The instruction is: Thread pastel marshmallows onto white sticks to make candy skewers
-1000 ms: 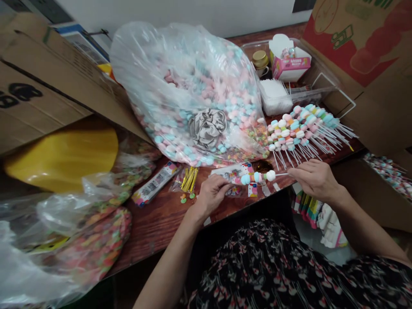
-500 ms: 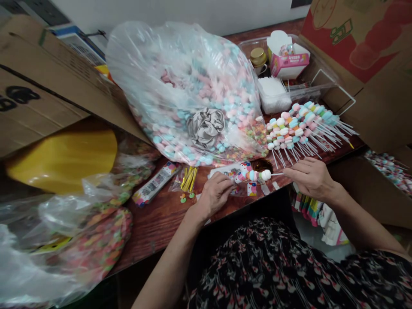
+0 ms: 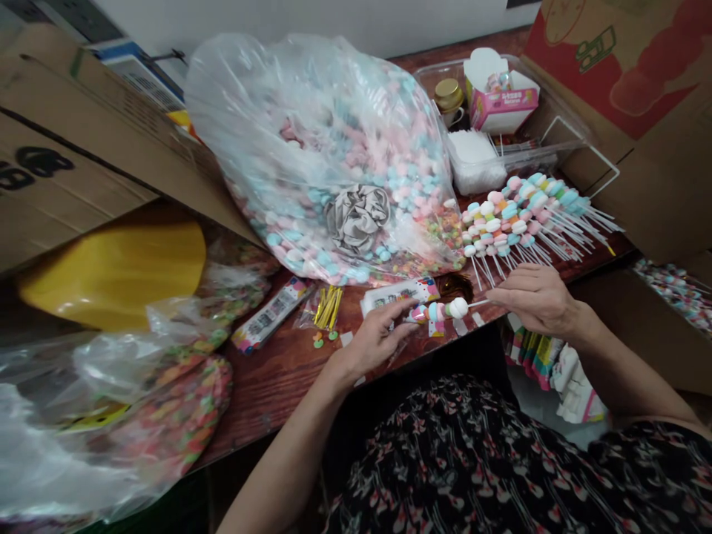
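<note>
My right hand (image 3: 537,300) pinches the white stick of a marshmallow skewer (image 3: 439,311), held nearly level above the table's front edge. Pink, blue, orange, green and white pieces are threaded along it. At the skewer's left end, my left hand (image 3: 383,334) has thumb and fingers around a clear printed wrapper (image 3: 416,316), which covers that end at least in part. Behind lies a stack of flat printed wrappers (image 3: 397,292). Beyond my right hand, finished marshmallow skewers (image 3: 517,215) lie piled with their sticks pointing towards me.
A large clear bag of marshmallows (image 3: 334,133) fills the table's back, a grey scrunchie (image 3: 359,216) on it. Gold twist ties (image 3: 329,307) and another wrapper pack (image 3: 270,315) lie left. A clear plastic bin (image 3: 556,152) stands behind the skewers. Cardboard boxes (image 3: 628,170) flank the table.
My left hand has shifted right to the skewer's left end, its thumb and fingers opening wider around the wrapper. My right hand keeps its pinch on the stick, almost in place.
</note>
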`<act>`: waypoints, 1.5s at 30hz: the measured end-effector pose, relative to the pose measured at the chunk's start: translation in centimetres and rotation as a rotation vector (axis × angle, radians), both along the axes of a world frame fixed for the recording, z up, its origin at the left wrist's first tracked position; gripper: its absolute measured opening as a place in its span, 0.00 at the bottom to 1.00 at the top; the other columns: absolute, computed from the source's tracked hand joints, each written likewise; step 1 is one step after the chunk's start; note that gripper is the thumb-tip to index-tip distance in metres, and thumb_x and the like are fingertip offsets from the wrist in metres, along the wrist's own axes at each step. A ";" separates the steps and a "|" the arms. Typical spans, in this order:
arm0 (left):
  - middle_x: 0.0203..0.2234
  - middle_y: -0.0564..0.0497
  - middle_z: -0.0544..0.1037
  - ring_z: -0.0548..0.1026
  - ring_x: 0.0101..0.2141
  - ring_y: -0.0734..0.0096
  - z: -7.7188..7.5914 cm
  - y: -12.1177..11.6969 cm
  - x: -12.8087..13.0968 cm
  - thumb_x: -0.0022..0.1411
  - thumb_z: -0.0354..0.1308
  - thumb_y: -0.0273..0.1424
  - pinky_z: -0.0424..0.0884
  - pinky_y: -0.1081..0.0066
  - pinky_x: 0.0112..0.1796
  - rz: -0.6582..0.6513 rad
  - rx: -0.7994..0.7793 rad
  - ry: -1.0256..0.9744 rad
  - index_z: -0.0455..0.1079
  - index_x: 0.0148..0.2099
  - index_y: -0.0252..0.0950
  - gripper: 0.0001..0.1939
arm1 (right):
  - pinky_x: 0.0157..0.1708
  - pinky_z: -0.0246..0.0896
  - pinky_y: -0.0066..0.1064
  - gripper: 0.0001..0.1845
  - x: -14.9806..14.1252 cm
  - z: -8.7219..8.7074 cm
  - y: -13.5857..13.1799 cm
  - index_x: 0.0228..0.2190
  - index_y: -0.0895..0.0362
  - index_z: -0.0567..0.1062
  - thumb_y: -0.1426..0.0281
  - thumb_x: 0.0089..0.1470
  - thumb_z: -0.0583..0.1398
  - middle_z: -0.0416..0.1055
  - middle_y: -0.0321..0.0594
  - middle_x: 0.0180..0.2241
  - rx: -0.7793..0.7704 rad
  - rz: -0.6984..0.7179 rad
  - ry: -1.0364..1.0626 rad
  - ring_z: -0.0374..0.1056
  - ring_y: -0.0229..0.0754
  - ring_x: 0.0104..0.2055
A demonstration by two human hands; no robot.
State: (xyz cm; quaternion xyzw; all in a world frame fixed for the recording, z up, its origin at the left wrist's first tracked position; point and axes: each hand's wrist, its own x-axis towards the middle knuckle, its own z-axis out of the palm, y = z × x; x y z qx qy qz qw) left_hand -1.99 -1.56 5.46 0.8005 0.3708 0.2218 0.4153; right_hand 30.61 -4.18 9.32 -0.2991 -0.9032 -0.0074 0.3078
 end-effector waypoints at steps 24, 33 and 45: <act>0.30 0.53 0.75 0.71 0.32 0.68 0.4 0.5 -0.2 0.52 0.63 0.38 0.67 0.73 0.34 -0.150 -0.436 0.284 0.74 0.41 0.34 0.15 | 0.32 0.64 0.25 0.08 -1.7 -3.8 1.8 0.35 0.58 0.77 0.73 0.60 0.57 0.76 0.38 0.28 -0.485 0.049 0.321 0.72 0.35 0.30; 0.25 0.58 0.69 0.64 0.26 0.75 -1.2 -0.6 0.8 0.47 0.68 0.36 0.63 0.75 0.29 -0.035 -0.715 0.056 0.70 0.36 0.34 0.16 | 0.32 0.53 0.32 0.14 -3.9 -1.1 1.1 0.37 0.57 0.73 0.79 0.56 0.50 0.71 0.37 0.26 0.009 0.058 -0.087 0.63 0.37 0.28; 0.26 0.56 0.68 0.66 0.29 0.73 -1.0 -0.8 1.6 0.45 0.68 0.33 0.63 0.73 0.31 0.022 -0.517 0.106 0.68 0.33 0.33 0.15 | 0.32 0.51 0.32 0.10 -6.0 0.7 2.9 0.29 0.57 0.72 0.78 0.53 0.52 0.69 0.36 0.24 -0.056 0.073 -0.272 0.59 0.37 0.27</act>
